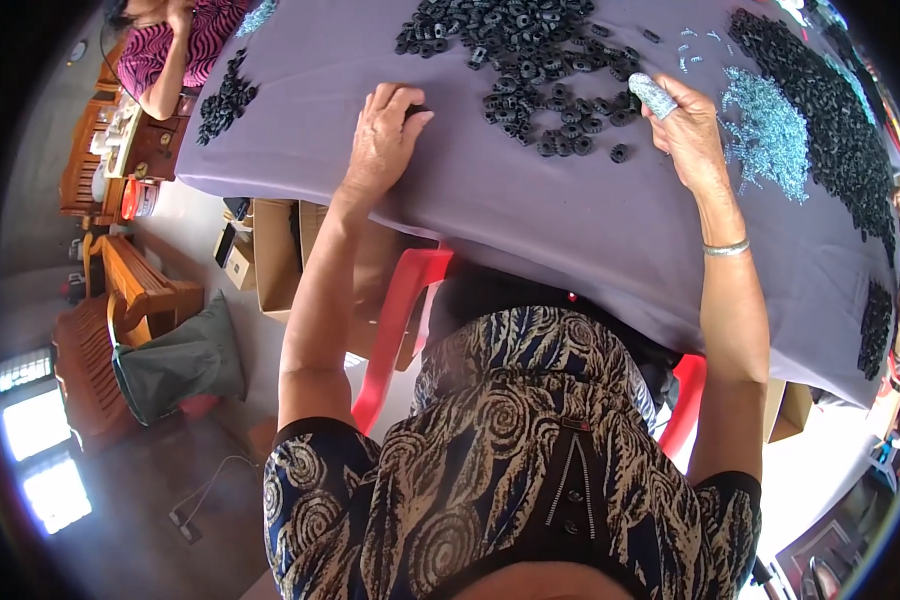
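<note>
Table, covered in grey-purple cloth, near edge bowed across the view. Left hand: set over bare cloth toward the left of the table, fingers curled, thumb drawn up close to the forefinger. Right hand: placed farther right, fingers folded in, one digit sheathed in a silvery wrap that is pointed toward the far left; a metal bangle is worn at the wrist. Whether a small piece is gripped in either hand cannot be told from this angle. Loose black parts, short and ridged: strewn between the two hands, just left of the right hand, which is the nearer; a single black part is set apart toward the near edge. Main black heap: piled behind these, toward the far edge. Pale-blue pieces: heaped just right of the right hand, the long axis of the heap run from far edge toward near edge. Long black bank: laid beyond them, along the right edge. Small black cluster: kept near the left edge, by the near-left corner.
</note>
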A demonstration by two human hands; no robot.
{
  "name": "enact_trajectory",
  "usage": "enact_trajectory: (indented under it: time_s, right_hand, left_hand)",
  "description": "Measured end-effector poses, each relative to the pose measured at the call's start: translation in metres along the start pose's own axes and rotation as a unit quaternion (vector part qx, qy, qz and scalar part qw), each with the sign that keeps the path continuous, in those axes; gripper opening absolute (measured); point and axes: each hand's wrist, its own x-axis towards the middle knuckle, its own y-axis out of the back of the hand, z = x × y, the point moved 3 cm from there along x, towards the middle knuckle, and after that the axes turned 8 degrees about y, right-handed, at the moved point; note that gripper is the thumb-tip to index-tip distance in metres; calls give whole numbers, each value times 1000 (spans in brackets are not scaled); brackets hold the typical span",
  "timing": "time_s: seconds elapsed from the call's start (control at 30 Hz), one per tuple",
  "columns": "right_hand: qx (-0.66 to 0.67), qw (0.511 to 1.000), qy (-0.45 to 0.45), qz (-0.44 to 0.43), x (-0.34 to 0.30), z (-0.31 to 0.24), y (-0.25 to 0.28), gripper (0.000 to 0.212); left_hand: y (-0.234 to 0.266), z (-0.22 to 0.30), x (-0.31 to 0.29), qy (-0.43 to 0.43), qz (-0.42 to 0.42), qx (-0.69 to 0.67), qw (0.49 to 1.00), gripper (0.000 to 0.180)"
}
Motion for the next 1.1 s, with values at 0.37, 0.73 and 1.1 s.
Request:
enact_trajectory:
  time_s: [0.37,0.73,1.1]
  right_hand:
    - [6,1000,-7,24,2,-10,5,13]
    - [-36,999,2,14,2,-8,9,10]
    - [74,997,15,19,7,1,26,9]
  left_hand:
    - [15,-1,1,-10,89,66,994,24]
    - [-24,78,8,-17,-28,-27,999,23]
    - [-26,82,8,-2,-15,-83,996,21]
